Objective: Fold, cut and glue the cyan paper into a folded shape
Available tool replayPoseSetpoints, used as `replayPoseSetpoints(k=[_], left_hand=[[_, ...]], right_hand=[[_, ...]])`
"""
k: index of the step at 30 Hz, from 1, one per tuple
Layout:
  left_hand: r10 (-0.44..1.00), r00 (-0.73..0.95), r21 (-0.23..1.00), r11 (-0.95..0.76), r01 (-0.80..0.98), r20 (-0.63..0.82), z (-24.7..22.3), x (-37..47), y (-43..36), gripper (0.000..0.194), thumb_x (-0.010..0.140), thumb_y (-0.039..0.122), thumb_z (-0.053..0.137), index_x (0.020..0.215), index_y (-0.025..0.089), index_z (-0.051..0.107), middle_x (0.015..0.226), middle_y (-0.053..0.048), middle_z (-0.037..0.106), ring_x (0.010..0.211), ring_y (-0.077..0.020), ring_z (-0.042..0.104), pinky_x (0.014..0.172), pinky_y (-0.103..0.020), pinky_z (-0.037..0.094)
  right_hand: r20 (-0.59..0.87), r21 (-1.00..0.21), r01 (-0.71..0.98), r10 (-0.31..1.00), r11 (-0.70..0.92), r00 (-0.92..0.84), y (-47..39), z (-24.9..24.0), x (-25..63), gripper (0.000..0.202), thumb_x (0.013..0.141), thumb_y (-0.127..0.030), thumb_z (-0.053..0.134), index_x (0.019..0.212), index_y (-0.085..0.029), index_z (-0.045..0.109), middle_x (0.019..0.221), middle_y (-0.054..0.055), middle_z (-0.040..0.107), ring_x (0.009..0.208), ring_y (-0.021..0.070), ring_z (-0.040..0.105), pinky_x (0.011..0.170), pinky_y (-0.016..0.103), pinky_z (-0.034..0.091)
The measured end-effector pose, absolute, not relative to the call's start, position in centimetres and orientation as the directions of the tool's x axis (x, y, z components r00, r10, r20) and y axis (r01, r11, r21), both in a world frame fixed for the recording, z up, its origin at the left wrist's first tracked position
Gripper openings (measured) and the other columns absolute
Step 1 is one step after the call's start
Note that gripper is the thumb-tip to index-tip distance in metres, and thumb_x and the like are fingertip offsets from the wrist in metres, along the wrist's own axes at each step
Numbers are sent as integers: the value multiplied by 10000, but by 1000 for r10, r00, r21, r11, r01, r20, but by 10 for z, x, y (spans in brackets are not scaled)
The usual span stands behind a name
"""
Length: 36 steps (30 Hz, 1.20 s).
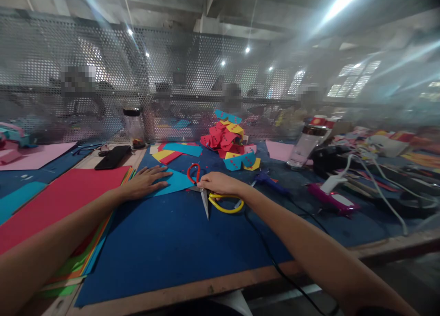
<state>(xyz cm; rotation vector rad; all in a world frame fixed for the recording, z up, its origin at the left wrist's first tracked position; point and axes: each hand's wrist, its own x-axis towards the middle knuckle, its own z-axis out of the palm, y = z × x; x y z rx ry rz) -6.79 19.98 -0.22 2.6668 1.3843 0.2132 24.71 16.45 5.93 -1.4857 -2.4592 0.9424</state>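
My left hand [146,182] lies flat with its fingers spread on the left part of a light blue paper piece [177,182]. At that paper's right end, my right hand [218,183] is closed, fingers pressed together, beside a pair of scissors. What it pinches is hidden. The scissors' red handle [193,173] is just left of the hand, and a metal blade [205,204] points toward the front edge. Yellow-handled scissors [227,209] lie directly under and in front of the right hand. Behind the hands stands a pile of cut red, yellow and blue pieces [225,139].
Stacked coloured sheets [68,201] lie at the left, with a black phone [113,157] behind. A blue glue gun [271,182], its cable, a purple power strip [333,199] and a bottle [304,149] are at the right. Perforated metal [113,87] stands behind.
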Motion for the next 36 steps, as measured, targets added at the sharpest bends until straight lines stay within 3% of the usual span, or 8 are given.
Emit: replayPoseSetpoints(k=[28, 36], left_hand=[[822, 567, 162, -568, 807, 55, -3, -68, 201, 657, 1004, 715, 264, 1560, 381, 374, 1682, -2, 275, 1549, -311, 229, 1235, -598, 119], [820, 569, 155, -572, 806, 69, -5, -69, 203, 658, 1000, 719, 268, 1559, 389, 373, 1678, -1, 288, 1542, -308, 252, 1238, -582, 127]], right_hand=[[-216, -597, 719, 791, 357, -572, 167, 61, 245, 339, 949, -369, 531, 670, -194, 447, 549, -66, 381, 501, 85, 365, 524, 233, 245], [-236, -634, 703, 786, 321, -571, 166, 57, 240, 296, 947, -378, 516, 719, -188, 516, 574, -62, 414, 484, 83, 350, 497, 223, 242]])
